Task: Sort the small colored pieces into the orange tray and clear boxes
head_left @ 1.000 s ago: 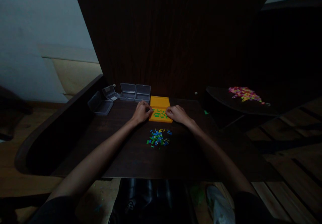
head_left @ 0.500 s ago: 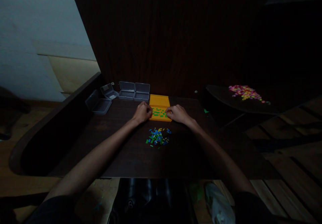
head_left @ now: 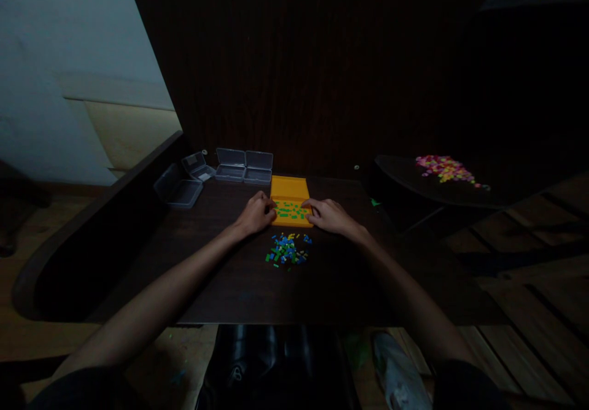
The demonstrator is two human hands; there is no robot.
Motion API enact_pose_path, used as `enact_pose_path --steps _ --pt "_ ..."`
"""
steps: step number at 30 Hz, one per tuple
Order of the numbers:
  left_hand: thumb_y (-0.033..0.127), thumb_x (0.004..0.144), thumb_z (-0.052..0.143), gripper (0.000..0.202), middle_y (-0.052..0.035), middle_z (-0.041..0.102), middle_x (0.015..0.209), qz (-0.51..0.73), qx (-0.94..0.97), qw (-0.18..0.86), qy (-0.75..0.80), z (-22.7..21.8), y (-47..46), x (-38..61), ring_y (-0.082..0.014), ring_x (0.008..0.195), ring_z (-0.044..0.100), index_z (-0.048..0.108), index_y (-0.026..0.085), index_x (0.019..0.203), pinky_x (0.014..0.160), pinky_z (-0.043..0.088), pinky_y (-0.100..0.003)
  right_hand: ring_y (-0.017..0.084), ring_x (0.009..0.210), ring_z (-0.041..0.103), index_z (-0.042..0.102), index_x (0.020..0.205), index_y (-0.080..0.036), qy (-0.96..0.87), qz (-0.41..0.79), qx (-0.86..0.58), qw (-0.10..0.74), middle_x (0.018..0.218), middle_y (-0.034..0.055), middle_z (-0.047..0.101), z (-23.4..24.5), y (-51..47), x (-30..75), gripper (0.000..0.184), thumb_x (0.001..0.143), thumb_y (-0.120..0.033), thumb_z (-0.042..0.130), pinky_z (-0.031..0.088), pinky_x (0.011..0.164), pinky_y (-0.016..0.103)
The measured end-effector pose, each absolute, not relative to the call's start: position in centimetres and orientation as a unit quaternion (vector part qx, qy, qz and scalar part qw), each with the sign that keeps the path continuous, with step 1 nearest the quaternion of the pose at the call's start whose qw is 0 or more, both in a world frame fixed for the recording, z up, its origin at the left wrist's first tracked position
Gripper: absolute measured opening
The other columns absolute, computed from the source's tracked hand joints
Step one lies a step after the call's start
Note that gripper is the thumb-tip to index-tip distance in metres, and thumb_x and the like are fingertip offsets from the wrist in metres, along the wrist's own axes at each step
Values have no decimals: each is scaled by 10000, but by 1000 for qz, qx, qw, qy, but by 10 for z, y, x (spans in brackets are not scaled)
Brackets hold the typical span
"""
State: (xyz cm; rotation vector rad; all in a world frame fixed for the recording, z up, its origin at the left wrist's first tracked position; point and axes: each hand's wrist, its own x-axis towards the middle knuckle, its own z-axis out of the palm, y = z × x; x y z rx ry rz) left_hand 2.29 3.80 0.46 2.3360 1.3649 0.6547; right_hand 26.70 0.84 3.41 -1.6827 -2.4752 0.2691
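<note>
Some clear plastic boxes (head_left: 230, 158) sit open at the back left of the dark table (head_left: 340, 293). Next is the left hand (head_left: 256, 212), fingers bent, at the left side of the yellow box (head_left: 294, 223). The box lies open (its lid (head_left: 289, 187) is at the back), with tiny green blocks (head_left: 285, 210) inside. A heap of blue, green and yellow blocks (head_left: 288, 250) lies just in front. The right hand (head_left: 332, 216) is at the box's right side. It's dark, so I can't tell if either hand is clamped on it. Far right, pink and yellow bits (head_left: 445, 169) lie piled up.

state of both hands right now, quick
Left hand: fingers curled at the left edge of the yellow box; grip unclear.
Right hand: fingers at its right edge; grip also unclear.
</note>
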Motion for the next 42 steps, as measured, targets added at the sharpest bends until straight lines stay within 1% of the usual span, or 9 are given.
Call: enact_pose_path --steps 8,10,14,17,20,25,31,35,42 --pt "300 893 522 413 -83 584 940 238 832 205 457 13 28 18 -210 861 594 630 112 1244 871 493 -355 95 526 461 700 1063 -142 -829 157 -502 188 607 -31 568 39 -5 272 269 853 -258 577 321 549 209" --pt "307 901 516 401 -84 600 945 264 832 201 445 16 23 15 -204 850 597 625 108 1232 852 493 -351 87 513 442 719 1010 -137 -847 184 -459 197 586 -35 553 39 -11 268 247 853 -273 585 325 547 207" --pt "275 902 520 272 -56 631 905 304 857 211 358 24 10 7 -170 819 605 661 139 1090 782 488 -297 85 527 479 743 953 -153 -880 230 -385 155 611 -21 605 37 -24 256 207 868 -272 597 346 564 205" --pt "223 901 516 210 -47 663 872 273 884 235 298 28 1 3 -145 772 610 686 146 996 730 474 -260 100 599 560 746 969 -170 -900 228 -351 121 724 12 692 32 -30 249 198 883 -254 588 374 601 210" --pt "170 888 511 198 -48 685 847 230 902 248 269 27 -3 1 -131 738 620 703 139 927 706 463 -238 110 647 599 746 950 -187 -908 214 -343 110 807 26 734 26 -32 247 184 894 -255 584 391 630 216" --pt "107 844 519 235 -47 710 861 173 918 263 243 23 -3 1 -116 703 614 725 141 954 655 443 -217 113 672 619 747 937 -194 -909 216 -345 96 851 26 752 24 -33 250 177 899 -254 584 393 635 218" --pt "101 798 549 229 -15 657 727 161 921 270 232 25 -4 -1 -94 592 547 735 134 928 593 414 -206 115 675 621 750 978 -227 -906 201 -366 72 853 5 755 31 -33 253 179 864 -226 612 399 661 226" --pt "80 771 550 244 -12 656 736 140 923 282 221 27 -5 -1 -89 592 545 728 134 930 593 412 -198 124 701 639 746 1025 -225 -903 217 -363 73 888 14 762 31 -34 253 213 857 -209 615 408 663 228" --pt "83 749 560 214 11 611 673 126 920 289 231 30 -7 -1 -83 570 531 713 133 891 584 400 -189 130 721 657 754 1000 -216 -898 221 -376 55 912 17 770 33 -33 252 190 856 -210 629 414 685 234"
